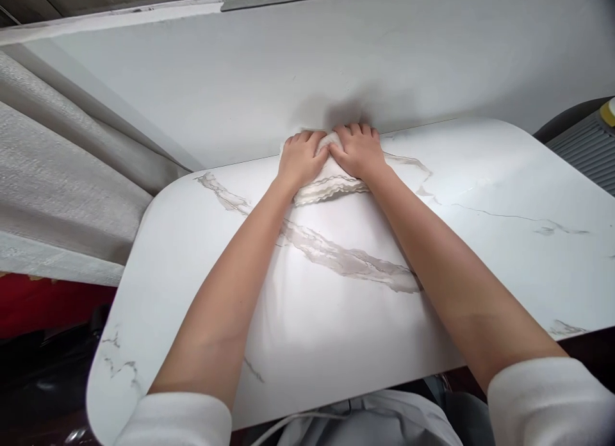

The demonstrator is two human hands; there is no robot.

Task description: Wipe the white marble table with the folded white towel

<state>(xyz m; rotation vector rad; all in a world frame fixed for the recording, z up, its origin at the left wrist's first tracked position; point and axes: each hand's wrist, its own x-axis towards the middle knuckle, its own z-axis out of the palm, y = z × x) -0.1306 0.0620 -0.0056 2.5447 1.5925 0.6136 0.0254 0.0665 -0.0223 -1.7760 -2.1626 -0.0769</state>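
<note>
A folded off-white cloth with wavy edges lies on the white marble-patterned table, close to its far edge by the wall. My left hand grips the cloth's left side from above, fingers pointing towards the wall. On the right side, my right hand holds it in the same way. Both thumbs point inward and nearly meet, and the cloth bulges up between them. Parts of the cloth are hidden under my palms and fingers.
A pale wall rises right behind the table. Light grey curtains hang at the left. A grey ribbed object with a yellow part stands past the table's right end. A white cable runs below the near edge.
</note>
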